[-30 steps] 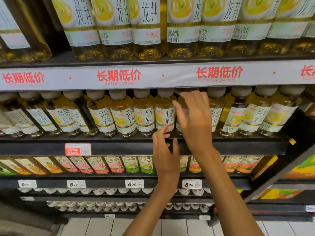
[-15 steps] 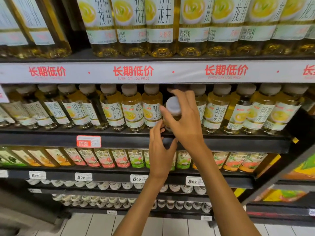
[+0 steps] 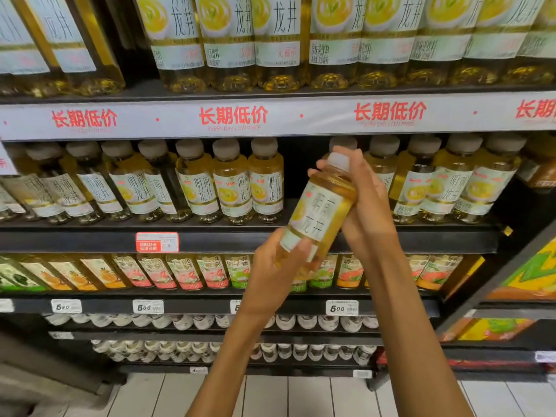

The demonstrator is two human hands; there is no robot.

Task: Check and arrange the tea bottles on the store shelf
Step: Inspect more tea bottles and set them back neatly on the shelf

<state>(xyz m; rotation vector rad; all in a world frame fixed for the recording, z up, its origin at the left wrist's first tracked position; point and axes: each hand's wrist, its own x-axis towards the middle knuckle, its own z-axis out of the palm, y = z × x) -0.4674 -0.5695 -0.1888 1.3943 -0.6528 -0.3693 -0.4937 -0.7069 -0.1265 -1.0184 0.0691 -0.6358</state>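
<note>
Store shelving (image 3: 270,240) of dark metal fills the view from top to bottom, standing on a floor of pale tiles (image 3: 301,395). Along the front edge of the upper shelf runs a white price strip (image 3: 301,115) with red Chinese characters and the words EVERY DAY LOW PRICE. Above that strip stands a row of large tea bottles (image 3: 279,40), seen only from the label down. Below it, on the middle shelf, a row of small tea bottles (image 3: 231,182) with grey caps and yellow-and-white labels stands upright, with a dark gap (image 3: 301,176) in the row. Lower shelves carry fruit drink bottles (image 3: 183,270) in orange, pink and green labels, white price tags (image 3: 341,307) and rows of pale caps beneath. A red and white tag (image 3: 157,242) sits on the middle shelf edge.

In front of the gap, off the shelf, a single tea bottle (image 3: 319,215) is held tilted, cap up and to the right. The right hand (image 3: 365,209) is wrapped around its upper part and neck, while the left hand (image 3: 273,269) grasps its base from below, thumb across the lower label
</note>
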